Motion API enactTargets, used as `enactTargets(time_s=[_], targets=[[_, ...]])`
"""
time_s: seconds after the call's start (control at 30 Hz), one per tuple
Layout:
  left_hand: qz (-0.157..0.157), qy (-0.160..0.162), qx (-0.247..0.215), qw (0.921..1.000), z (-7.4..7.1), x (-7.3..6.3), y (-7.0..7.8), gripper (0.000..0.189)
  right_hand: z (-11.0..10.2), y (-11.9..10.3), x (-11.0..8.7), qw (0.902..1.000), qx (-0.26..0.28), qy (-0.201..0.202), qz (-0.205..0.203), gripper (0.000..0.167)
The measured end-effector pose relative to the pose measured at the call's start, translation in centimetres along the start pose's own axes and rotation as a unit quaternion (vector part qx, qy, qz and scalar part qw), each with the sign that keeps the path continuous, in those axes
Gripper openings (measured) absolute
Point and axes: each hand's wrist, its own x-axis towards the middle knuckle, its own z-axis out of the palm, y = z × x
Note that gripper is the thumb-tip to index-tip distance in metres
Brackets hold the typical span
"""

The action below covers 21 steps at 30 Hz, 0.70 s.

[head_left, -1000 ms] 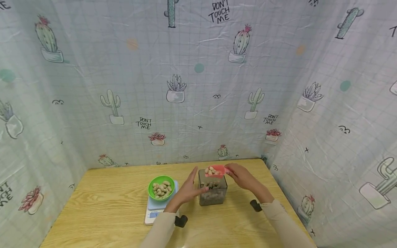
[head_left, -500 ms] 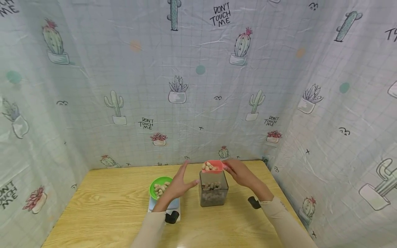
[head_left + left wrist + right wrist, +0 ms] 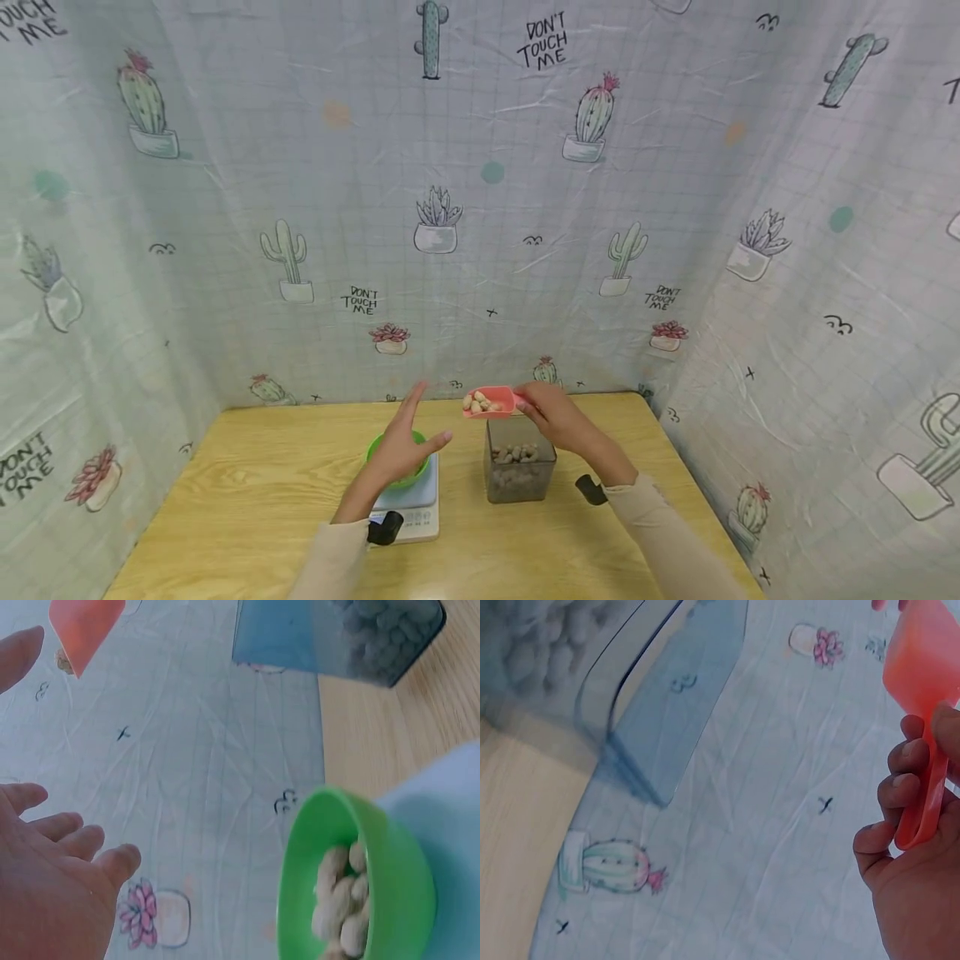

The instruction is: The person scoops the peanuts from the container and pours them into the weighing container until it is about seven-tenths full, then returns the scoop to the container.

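My right hand (image 3: 557, 414) grips the handle of a pink scoop (image 3: 504, 400); in the right wrist view the fingers curl round that handle (image 3: 932, 787). Several peanuts in their shells (image 3: 477, 403) lie in the scoop, which is held level above the left rim of a grey see-through container (image 3: 521, 483). More peanuts fill the container's lower part. My left hand (image 3: 400, 452) hovers in front of the green bowl (image 3: 401, 877), fingers spread and holding nothing. Peanuts sit inside the bowl, partly hidden by the hand in the head view.
The green bowl stands on a white kitchen scale (image 3: 420, 521), whose display is partly covered by the left wrist. All of it rests on a wooden table (image 3: 255, 492). A cactus-print curtain (image 3: 465, 275) hangs behind and at both sides.
The right hand has lifted the loaded scoop out of the container's mouth and moved it left. My left hand has drawn away from the container, leftward to the bowl.
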Motion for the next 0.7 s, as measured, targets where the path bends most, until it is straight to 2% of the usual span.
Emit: enactTargets(time_s=[0.17, 0.4, 0.6, 0.7], targets=[[-0.011, 0.013, 0.007, 0.9998, -1.1, -0.7, -1.1, 0.099, 1.1, -1.3, 1.1, 0.9997, -0.001, 0.004, -0.024, 0.025], [-0.019, 0.034, 0.019, 0.9991, -2.6, -2.3, -3.8, 0.097, 3.7, -3.2, 2.1, 0.9989, 0.016, -0.021, -0.040, 0.024], [-0.014, 0.006, 0.008, 0.9999, -3.2, -2.8, -5.9, 0.109, 4.7, -4.2, 3.2, 0.9988, 0.014, -0.037, -0.030, 0.026], [-0.026, -0.009, 0.000, 0.9996, -3.2, -2.9, -6.8, 0.115, 5.2, -4.4, 3.7, 0.9983, 0.002, -0.050, -0.031, 0.026]])
